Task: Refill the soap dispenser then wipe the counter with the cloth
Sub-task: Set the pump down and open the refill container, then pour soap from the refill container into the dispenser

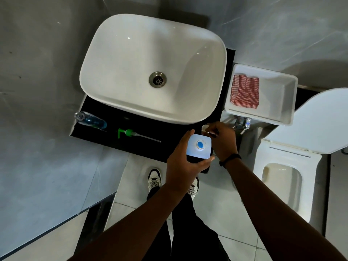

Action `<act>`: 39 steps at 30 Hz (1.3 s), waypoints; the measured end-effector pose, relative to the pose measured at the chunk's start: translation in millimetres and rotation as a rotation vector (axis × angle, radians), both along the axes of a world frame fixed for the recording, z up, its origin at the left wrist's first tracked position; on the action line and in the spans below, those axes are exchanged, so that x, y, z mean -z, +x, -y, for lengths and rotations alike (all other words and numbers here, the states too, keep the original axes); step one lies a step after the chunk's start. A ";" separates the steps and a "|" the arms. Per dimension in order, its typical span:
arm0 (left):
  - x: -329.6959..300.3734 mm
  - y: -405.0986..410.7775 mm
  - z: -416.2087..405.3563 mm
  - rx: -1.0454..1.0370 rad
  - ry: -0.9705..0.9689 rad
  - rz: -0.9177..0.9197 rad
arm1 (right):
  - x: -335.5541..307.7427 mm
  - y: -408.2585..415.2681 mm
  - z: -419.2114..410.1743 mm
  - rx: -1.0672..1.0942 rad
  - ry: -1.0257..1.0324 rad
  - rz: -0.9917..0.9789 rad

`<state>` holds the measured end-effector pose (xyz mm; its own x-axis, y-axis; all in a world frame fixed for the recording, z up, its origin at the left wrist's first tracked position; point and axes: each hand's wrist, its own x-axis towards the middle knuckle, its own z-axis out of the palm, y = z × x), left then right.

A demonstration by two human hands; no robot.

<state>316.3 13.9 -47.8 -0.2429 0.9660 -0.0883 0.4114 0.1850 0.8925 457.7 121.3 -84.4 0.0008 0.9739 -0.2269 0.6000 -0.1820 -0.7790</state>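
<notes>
My left hand [180,162] grips a white square refill bottle [199,146] from the side, upright, its open mouth showing blue liquid. My right hand [223,140] is just right of it and pinches a small white cap [204,127] over the black counter [113,136]. A clear soap dispenser bottle [90,119] with some blue liquid stands open at the counter's left end. Its green pump [130,133] lies flat on the counter beside it. A red checked cloth [244,91] lies in a white tub [282,110] to the right.
A white basin [131,59] fills most of the counter. A toilet [290,166] with raised lid stands at the right, below the tub. A grey ledge [47,166] runs along the left. My shoes stand on the tiled floor below the counter's edge.
</notes>
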 end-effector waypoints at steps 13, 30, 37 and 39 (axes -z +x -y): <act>2.5 -41.9 20.6 0.025 -0.124 0.049 | -29.8 7.8 74.6 0.107 0.323 -0.274; 18.6 -252.1 -12.0 -0.572 -0.049 0.103 | -0.9 -71.6 96.3 0.417 -0.032 -0.467; 36.1 -275.8 -48.7 -0.605 -0.027 0.152 | -2.1 -80.2 93.7 0.455 0.008 -0.425; 39.0 -278.9 -52.1 -0.605 -0.027 0.151 | -10.3 -84.3 93.5 0.442 0.015 -0.425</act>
